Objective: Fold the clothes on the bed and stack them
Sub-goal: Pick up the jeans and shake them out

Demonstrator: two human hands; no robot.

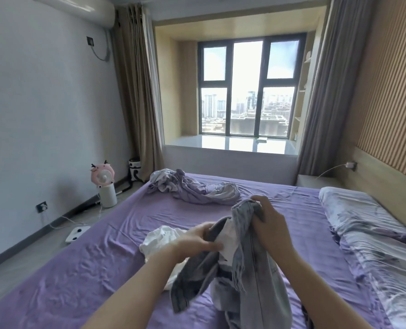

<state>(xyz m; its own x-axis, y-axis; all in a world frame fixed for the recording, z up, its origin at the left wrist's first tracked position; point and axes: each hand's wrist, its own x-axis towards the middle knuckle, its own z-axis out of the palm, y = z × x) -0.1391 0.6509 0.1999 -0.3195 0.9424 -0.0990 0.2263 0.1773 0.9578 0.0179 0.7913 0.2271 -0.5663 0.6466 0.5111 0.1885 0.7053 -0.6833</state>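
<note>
- At six o'clock on the bed (97, 245), the jeans (251, 269) hang bunched above a white top (161, 238).
- Best shaken out flat, I judge, legs matched, before any fold.
- Right hand (268, 224) is clenched on the raised denim at one o'clock.
- Left hand (197, 241) pinches a denim edge at nine o'clock, fingers curled.

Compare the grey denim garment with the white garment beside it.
The grey denim garment is lifted, gripped by the left hand and right hand; the white garment lies crumpled on the bed, partly hidden. Denim looks stiffer, darker. Both are unfolded.
</note>
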